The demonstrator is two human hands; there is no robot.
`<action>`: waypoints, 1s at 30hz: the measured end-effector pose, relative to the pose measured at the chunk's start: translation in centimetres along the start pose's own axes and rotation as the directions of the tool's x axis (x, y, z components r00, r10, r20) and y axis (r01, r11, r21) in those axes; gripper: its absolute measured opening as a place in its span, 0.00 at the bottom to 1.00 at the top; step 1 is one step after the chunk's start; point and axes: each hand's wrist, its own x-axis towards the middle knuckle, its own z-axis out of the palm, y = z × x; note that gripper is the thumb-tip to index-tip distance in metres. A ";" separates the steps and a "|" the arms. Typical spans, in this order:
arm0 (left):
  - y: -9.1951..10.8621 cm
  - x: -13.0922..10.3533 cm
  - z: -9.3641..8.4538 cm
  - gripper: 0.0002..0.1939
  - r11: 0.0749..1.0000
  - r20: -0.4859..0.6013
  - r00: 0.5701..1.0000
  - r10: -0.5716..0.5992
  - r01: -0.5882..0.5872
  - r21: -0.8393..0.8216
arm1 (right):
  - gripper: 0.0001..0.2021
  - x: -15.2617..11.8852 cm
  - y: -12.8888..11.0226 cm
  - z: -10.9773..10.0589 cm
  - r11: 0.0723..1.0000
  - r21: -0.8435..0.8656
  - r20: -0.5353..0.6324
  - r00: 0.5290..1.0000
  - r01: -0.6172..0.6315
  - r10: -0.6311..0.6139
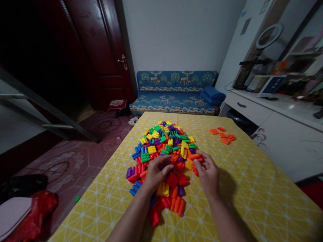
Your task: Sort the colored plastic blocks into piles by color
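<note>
A large heap of plastic blocks (145, 158) in red, orange, yellow, green, blue and purple lies on the yellow patterned tablecloth (239, 174). My right hand (208, 169) is at the heap's right edge, its fingers closed on an orange block (195, 156). Over the middle of the heap is my left hand (157, 170), thumb and fingers curved and apart, with nothing visibly held between them. Several orange blocks (225, 140) form a small separate group at the right, beyond my right hand.
A blue patterned sofa (171, 97) stands behind the table, with a red stool (117, 105) to its left. On the right is a white cabinet (285, 131) with a ring light (269, 36). A green block (77, 199) lies on the floor.
</note>
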 end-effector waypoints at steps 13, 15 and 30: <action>-0.2 0.1 0.0 0.11 0.996 -0.010 1.000 -0.004 0.005 0.093 | 0.23 4.3 3.9 -8.7 0.596 -0.773 -0.140 0.975 -0.217 0.173; -0.1 0.1 0.0 0.11 0.996 -0.008 1.000 -0.007 0.007 0.094 | 0.25 4.5 3.5 -8.3 0.541 -0.816 -0.045 0.955 -0.204 0.292; -0.2 0.2 0.0 0.11 0.996 -0.011 0.999 -0.037 0.037 0.079 | 0.32 4.0 7.9 -5.8 0.446 -0.885 0.237 0.955 0.135 0.179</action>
